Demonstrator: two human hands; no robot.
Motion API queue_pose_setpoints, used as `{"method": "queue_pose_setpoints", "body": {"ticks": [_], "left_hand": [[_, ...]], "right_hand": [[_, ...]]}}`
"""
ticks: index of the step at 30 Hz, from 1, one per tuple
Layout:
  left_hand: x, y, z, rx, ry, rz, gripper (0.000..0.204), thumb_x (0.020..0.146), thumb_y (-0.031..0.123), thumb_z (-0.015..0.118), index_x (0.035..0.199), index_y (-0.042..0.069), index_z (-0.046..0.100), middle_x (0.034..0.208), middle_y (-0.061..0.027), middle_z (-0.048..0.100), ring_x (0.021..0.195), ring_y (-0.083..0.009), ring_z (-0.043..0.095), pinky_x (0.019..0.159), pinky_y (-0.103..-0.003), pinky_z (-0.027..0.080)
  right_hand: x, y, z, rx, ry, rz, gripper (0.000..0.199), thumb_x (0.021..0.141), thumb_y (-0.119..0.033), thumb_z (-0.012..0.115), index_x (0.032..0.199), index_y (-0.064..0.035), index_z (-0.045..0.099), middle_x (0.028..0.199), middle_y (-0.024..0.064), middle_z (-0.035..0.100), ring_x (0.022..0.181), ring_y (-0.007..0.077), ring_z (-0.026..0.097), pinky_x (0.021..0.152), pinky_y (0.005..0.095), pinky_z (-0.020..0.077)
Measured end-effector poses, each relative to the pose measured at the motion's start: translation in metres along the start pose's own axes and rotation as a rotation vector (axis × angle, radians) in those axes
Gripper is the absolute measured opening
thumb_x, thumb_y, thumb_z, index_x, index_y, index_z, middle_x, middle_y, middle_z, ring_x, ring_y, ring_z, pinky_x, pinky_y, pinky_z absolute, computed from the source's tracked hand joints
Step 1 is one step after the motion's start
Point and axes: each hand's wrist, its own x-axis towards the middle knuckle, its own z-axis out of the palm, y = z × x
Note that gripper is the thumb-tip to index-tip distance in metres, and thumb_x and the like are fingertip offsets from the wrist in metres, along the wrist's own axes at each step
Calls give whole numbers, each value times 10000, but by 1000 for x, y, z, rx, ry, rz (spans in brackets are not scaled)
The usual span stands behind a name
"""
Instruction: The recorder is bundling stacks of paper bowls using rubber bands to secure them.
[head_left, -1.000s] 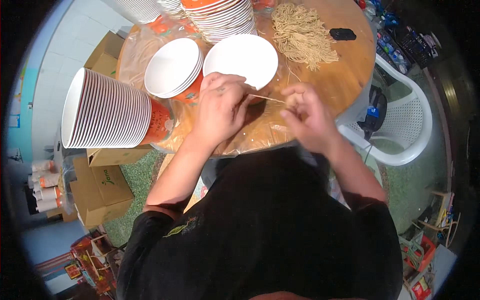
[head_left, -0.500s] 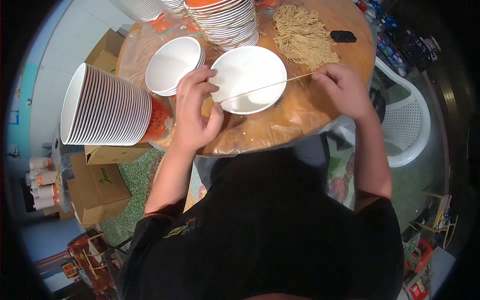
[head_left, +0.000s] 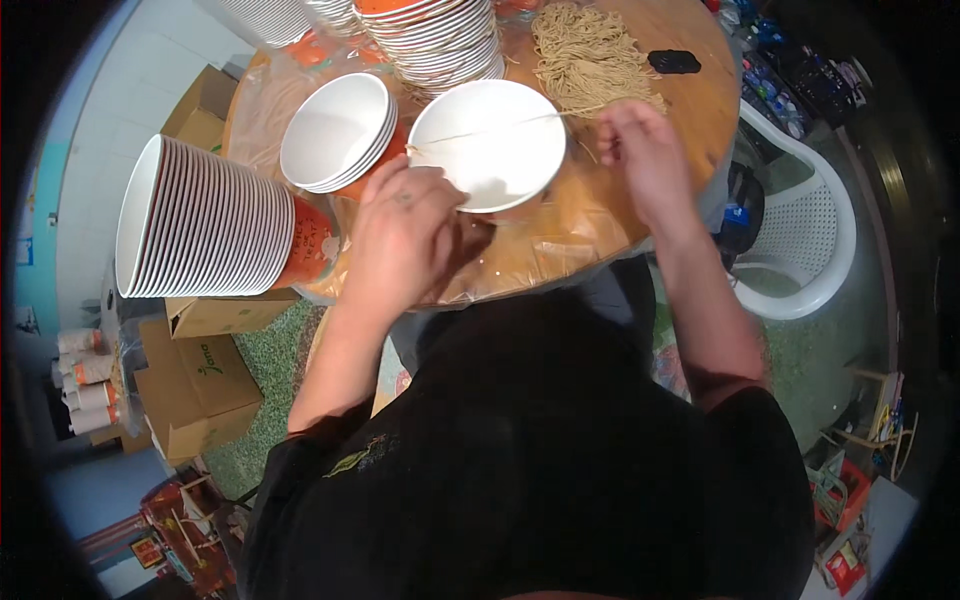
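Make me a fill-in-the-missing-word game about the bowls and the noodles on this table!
1. The left hand holds the near rim of a bowl whose inside is ____ in colour.
2. The right hand is nearest the heap of ____ on the round table.
3. At the table's left edge, a long stack of bowls lies on its ____.
4. On the floor beside the table stands a white plastic ____.

Missing words: white; noodles; side; chair
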Motion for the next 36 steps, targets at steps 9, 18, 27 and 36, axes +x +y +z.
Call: {"method": "queue_pose_setpoints", "body": {"ticks": [9,18,27,36], "left_hand": [[45,56,6,-148,-68,-240,435,911,289,892,1215,8,757,1161,-204,792,1101,-411,756,964,-511,585],[55,31,-14,-653,-169,-547,198,1017,82,791,1186,-19,773,815,-101,780,715,-170,750,653,-354,590],[45,16,-15,-926,-252,-577,290,1021,-105,683,1309,-76,666,1144,-94,782,913,-125,763,807,-295,646],[51,22,-12,-589,-303,-332,402,881,-55,671,1274,-4,739,1064,-233,789,965,-387,784,850,-433,623]], "right_hand": [[-29,27,38,275,-161,174,287,1220,-284,542,1151,-41,679,959,34,685,813,131,642,768,292,548],[-26,26,39,124,-75,-137,266,1217,-249,550,1123,-41,686,946,10,677,853,92,615,808,271,529],[-46,43,69,-16,27,-292,256,1204,-217,585,1077,-21,690,952,7,682,865,83,611,798,287,524],[-53,69,79,-178,104,-516,217,1182,-179,612,1078,1,676,916,70,693,839,164,660,777,345,550]]}}
